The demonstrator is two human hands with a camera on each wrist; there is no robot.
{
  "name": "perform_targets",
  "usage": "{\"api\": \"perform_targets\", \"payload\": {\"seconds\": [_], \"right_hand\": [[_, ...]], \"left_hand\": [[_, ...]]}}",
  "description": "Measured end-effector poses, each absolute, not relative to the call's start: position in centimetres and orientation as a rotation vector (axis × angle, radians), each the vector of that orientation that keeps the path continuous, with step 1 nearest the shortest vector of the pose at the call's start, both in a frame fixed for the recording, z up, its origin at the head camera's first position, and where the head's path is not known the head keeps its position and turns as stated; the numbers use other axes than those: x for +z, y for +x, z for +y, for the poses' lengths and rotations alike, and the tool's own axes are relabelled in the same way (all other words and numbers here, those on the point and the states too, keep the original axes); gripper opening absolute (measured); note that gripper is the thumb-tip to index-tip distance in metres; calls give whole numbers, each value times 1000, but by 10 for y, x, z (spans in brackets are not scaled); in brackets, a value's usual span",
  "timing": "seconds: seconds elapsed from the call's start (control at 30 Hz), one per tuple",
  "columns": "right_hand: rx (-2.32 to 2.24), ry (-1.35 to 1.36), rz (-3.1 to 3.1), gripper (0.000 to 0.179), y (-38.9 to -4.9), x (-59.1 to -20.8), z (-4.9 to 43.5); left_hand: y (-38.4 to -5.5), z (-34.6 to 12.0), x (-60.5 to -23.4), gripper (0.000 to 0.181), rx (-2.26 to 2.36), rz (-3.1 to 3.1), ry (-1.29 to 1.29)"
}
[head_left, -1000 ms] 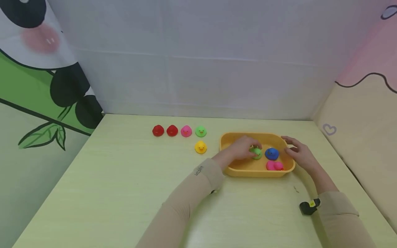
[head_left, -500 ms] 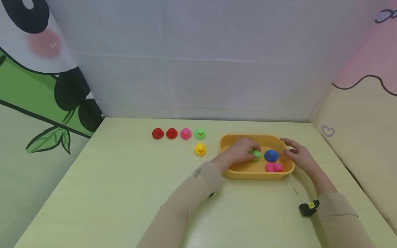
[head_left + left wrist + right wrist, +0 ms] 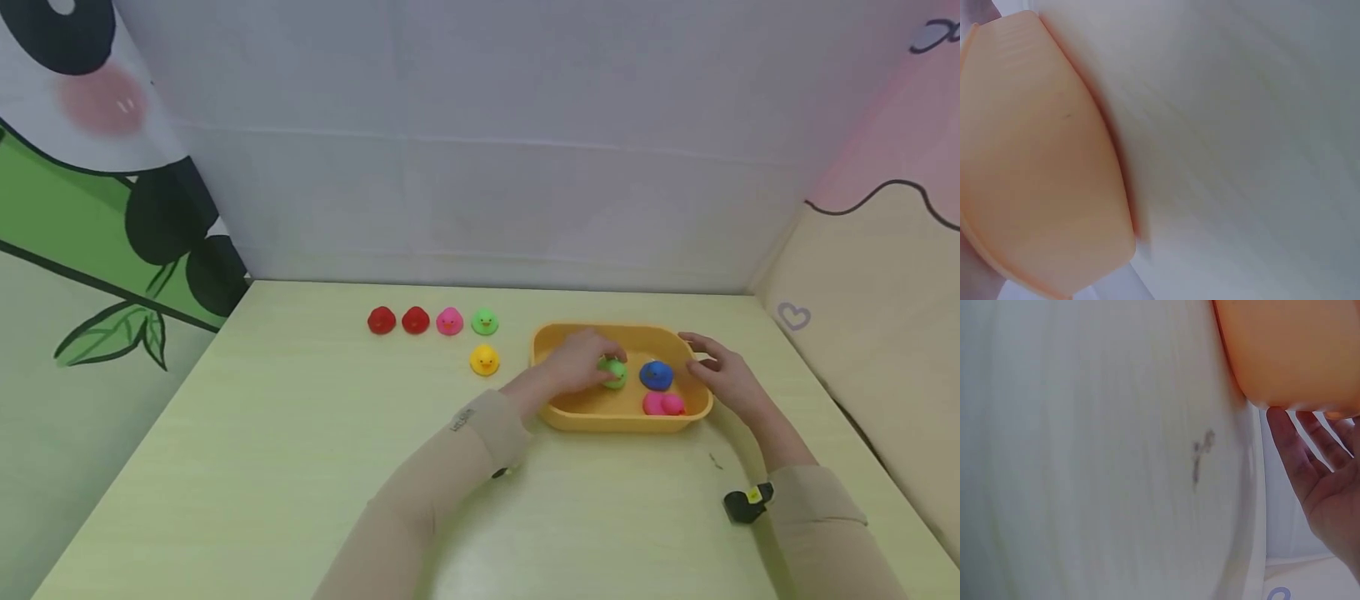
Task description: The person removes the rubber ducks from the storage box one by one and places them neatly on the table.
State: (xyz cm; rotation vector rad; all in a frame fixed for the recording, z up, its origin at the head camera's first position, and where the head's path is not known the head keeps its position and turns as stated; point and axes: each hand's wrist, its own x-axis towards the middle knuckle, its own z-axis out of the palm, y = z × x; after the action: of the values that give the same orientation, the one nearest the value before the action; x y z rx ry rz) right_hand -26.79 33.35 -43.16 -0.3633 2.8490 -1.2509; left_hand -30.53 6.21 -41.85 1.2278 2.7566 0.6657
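In the head view my left hand (image 3: pixel 582 361) reaches over the near-left rim of a yellow-orange tray (image 3: pixel 585 421). Its fingers and thumb pinch a green rubber duck (image 3: pixel 617 376) inside, partly covered by the fingers. To the right of that duck sits a blue rubber duck (image 3: pixel 656 376), and a pink rubber duck (image 3: pixel 663 404) lies near the front wall. My right hand (image 3: pixel 724 373) is at the tray's right end. The right wrist view has its fairly straight fingers (image 3: pixel 1294 450) touching the outer wall. The left wrist view shows mostly the tray's outside (image 3: pixel 1054 156).
Left of the tray, two red ducks (image 3: pixel 382 321), a pink duck (image 3: pixel 449 322) and a green duck (image 3: pixel 485 322) form a row on the table (image 3: pixel 262 467). A yellow duck (image 3: pixel 484 360) stands in front of the green one. A pale wall (image 3: pixel 480 200) rises behind.
My left hand and the green duck it pinches have shifted slightly left within the tray, and the left forearm has moved left too. My right hand stays at the tray's end.
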Motion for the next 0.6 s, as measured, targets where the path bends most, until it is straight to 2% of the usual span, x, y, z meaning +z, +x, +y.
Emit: {"api": "perform_targets", "payload": {"seconds": [0.6], "right_hand": [[-1216, -344, 2837, 51, -267, -427, 332]], "left_hand": [[-284, 37, -387, 28, 802, 2715, 1214]]}}
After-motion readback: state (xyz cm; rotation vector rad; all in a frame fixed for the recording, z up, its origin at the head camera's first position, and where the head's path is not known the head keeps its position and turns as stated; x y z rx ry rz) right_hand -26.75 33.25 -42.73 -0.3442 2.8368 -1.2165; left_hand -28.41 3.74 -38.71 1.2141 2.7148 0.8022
